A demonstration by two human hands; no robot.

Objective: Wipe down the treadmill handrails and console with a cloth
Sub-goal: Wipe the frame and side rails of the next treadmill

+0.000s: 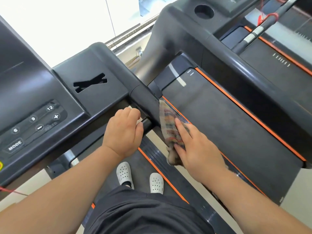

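Note:
The black treadmill console (pixel 94 81) fills the left, with speed buttons (pixel 38 122) at its near edge. Its short black right handrail (pixel 145 102) juts toward me. My left hand (pixel 123 132) grips a small dark bar end (pixel 146 125) just below that handrail, fingers curled over it. A patterned, multicoloured cloth (pixel 168 125) lies against the handrail's right side. My right hand (pixel 197 149) presses the cloth there with straight fingers, and the cloth's lower end hangs under the palm.
A second treadmill stands to the right, with its orange-edged belt (pixel 228 119), long handrail (pixel 244 78) and cup holder (pixel 204 11). My white clogs (pixel 124 173) stand on the belt below. A red cord (pixel 268 16) hangs at top right.

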